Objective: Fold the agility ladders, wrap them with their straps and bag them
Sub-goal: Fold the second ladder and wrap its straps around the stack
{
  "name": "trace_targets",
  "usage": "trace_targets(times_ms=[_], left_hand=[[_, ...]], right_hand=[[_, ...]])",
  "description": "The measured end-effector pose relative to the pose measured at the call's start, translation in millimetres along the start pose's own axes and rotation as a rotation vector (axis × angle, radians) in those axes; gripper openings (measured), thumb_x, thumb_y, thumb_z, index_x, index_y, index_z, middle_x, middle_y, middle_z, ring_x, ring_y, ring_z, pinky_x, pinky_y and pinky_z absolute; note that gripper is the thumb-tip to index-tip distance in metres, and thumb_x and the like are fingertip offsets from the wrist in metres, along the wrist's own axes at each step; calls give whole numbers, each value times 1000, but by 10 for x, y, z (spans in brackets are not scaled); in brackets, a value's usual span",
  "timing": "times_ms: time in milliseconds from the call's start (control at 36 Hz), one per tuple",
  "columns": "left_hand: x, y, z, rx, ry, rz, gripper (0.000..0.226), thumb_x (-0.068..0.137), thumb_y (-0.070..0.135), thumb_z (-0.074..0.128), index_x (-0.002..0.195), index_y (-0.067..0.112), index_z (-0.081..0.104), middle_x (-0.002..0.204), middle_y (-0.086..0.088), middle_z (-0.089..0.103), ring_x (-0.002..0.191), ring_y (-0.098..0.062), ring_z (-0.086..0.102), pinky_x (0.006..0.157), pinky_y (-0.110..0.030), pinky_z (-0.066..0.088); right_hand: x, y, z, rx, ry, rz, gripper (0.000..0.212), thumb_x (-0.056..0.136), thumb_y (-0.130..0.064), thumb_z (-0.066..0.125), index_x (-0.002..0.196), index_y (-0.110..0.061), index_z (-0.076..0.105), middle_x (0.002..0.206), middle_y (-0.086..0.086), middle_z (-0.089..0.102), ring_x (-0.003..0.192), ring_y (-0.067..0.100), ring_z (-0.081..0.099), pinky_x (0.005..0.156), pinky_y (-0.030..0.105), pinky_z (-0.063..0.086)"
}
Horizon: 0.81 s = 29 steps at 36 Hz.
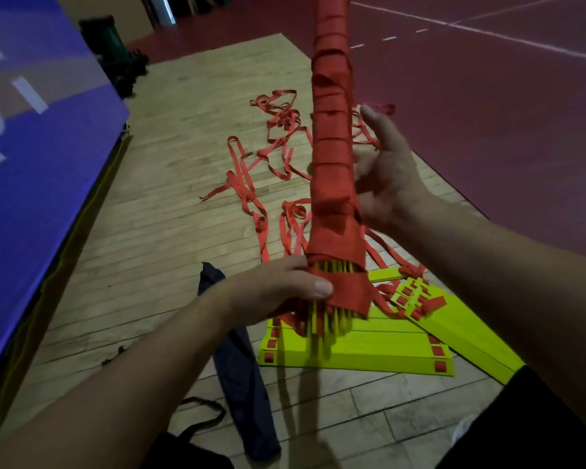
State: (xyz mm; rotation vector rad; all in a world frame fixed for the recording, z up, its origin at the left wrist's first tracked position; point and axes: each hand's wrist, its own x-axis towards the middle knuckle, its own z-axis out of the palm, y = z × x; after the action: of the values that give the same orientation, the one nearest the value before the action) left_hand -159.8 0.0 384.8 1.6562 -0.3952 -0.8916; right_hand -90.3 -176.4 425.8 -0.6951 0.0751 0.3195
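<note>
A folded agility ladder bundle [332, 143], wound round with red strap, stands nearly upright in front of me, yellow rung ends showing at its bottom. My left hand [285, 289] grips the bundle's lower end, thumb across the red wrap. My right hand [386, 174] is beside the bundle's middle on the right, fingers spread and straight, palm against or very near the wrap. Two more stacks of yellow rungs [369, 350] lie on the floor below, with loose red straps [271, 154] trailing away. A dark carry bag [237, 363] lies flat to the left of the stacks.
A blue padded mat [38, 140] rises along the left. Wooden floor [142, 252] lies under the gear, with dark red court flooring [487, 106] to the right. Dark objects [115, 52] stand at the far left corner.
</note>
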Motion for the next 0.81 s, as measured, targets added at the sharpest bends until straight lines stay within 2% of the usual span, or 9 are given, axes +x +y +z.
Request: trace_targets(times_ms=[83, 222, 333, 444, 528, 611, 667, 750, 806], left_hand=[[31, -64, 67, 27, -128, -4, 88, 55, 59, 86, 121, 9, 55, 111, -13, 64, 105, -35, 60, 101, -61, 44], [22, -42, 10, -4, -268, -172, 85, 53, 63, 88, 121, 20, 59, 112, 3, 73, 110, -21, 66, 99, -35, 54], [-53, 41, -85, 341, -288, -341, 83, 45, 90, 70, 106, 34, 66, 99, 16, 73, 98, -5, 68, 100, -30, 51], [-77, 37, -106, 406, -146, -206, 34, 72, 74, 60, 70, 41, 70, 72, 9, 63, 69, -13, 60, 69, -27, 49], [-25, 72, -8, 370, -15, -162, 51, 79, 75, 56, 66, 26, 64, 64, -2, 60, 58, -22, 56, 61, -34, 47], [78, 20, 192, 733, 171, -182, 70, 70, 86, 46, 82, 20, 64, 68, -2, 66, 59, -19, 64, 62, -35, 53], [147, -67, 275, 889, 275, -170, 63, 74, 82, 51, 91, 23, 65, 72, 3, 66, 62, -7, 61, 59, -26, 48], [181, -123, 246, 739, 320, -147, 46, 79, 71, 63, 92, 26, 67, 74, 4, 68, 59, 0, 60, 57, -22, 48], [185, -108, 189, 551, 263, -107, 45, 77, 67, 68, 96, 27, 69, 74, -2, 69, 58, -11, 60, 58, -35, 51]], right_hand=[[-83, 104, 80, -84, -111, 98, 49, 93, -54, 55, 86, -5, 56, 75, 13, 60, 56, 20, 59, 53, 25, 55], [-107, 154, 119, -332, -58, 95, 35, 98, -43, 57, 97, -10, 49, 63, 12, 58, 48, 19, 58, 48, 25, 53], [-100, 106, 127, -466, -46, 83, 34, 95, -42, 63, 98, -11, 49, 65, 13, 61, 50, 21, 61, 49, 28, 56], [-102, 32, 76, -665, 10, -54, 35, 91, -41, 71, 96, -11, 53, 68, 14, 63, 53, 24, 65, 51, 32, 58], [-45, 65, 18, -799, 72, -234, 32, 90, -37, 74, 91, -11, 55, 71, 12, 61, 52, 21, 64, 51, 30, 56], [49, 201, -25, -882, 164, -372, 36, 90, -38, 75, 91, -7, 58, 71, 12, 58, 52, 21, 63, 53, 33, 57], [92, 265, -58, -866, 212, -382, 42, 88, -38, 77, 101, 0, 61, 73, 11, 62, 55, 20, 66, 60, 38, 60], [63, 234, -55, -700, 182, -299, 42, 89, -31, 76, 116, -3, 59, 82, 13, 67, 64, 26, 71, 62, 38, 59], [10, 154, -19, -588, 126, -258, 41, 92, -29, 71, 122, -5, 57, 85, 12, 67, 66, 26, 71, 59, 36, 59]])
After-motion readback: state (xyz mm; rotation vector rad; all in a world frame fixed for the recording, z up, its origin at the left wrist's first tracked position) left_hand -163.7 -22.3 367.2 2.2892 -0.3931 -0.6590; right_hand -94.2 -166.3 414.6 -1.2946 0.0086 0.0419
